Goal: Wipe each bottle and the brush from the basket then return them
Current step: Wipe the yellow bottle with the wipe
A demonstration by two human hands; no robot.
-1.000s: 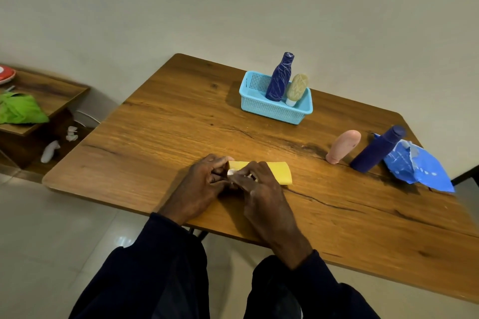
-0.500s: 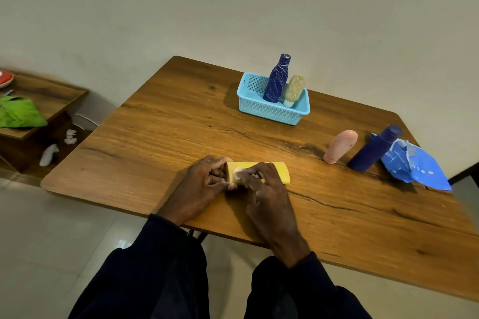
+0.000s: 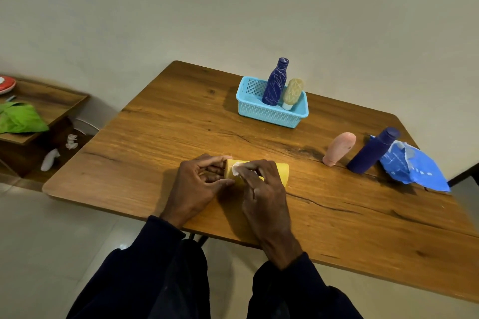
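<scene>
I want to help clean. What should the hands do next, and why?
Probably slide the white wipe along the yellow bottle toward its bare end: the right hand pinches it at the other end, which the left hand holds.

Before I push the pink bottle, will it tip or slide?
Likely it tips: the pink bottle stands on a narrow end, taller than wide. Once down, its rounded body would probably roll. Its plastic looks smooth, perhaps slippery.

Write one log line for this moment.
left hand: holds yellow bottle; right hand: presses tissue on it; basket: patterned bottle, beige bottle
</scene>
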